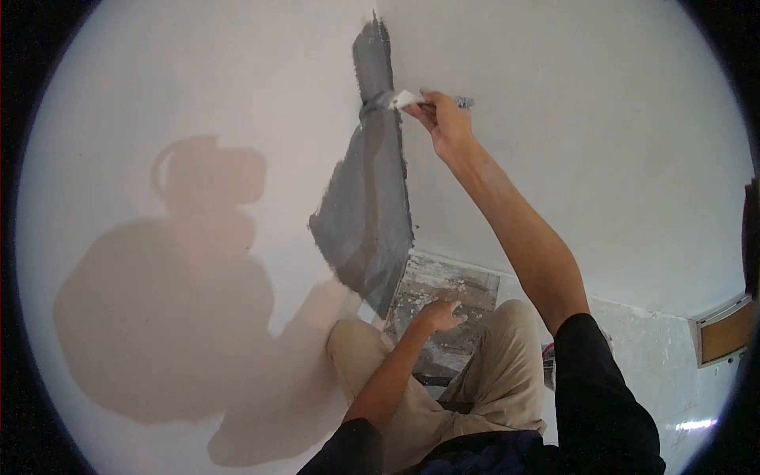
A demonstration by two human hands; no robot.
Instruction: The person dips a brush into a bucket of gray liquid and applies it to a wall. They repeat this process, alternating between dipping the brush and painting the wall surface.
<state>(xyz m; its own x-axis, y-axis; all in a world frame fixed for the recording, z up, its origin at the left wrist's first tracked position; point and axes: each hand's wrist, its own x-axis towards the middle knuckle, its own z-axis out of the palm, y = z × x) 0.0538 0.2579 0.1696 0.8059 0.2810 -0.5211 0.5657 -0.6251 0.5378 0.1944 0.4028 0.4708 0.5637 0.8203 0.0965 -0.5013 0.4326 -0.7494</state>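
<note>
My right hand (447, 123) is raised at the wall corner, its fingers closed round a paintbrush (408, 99). The brush's bristle end lies against a dark grey coated patch (364, 198) that runs down the corner, narrow at the top and wide below. A slightly darker streak shows down the middle of the patch. Low down, between my knees, my left hand (438, 316) is held over a paint-spattered board or floor piece (475, 281). Its fingers are loosely apart, and I see nothing in them.
Pale walls (538, 95) meet at the corner. My shadow (166, 309) falls on the left wall. My bent knees (511, 332) are close to the corner. A brown framed panel (724, 331) is at the far right, and a partly hidden red-edged object (549, 356) sits beside my right leg.
</note>
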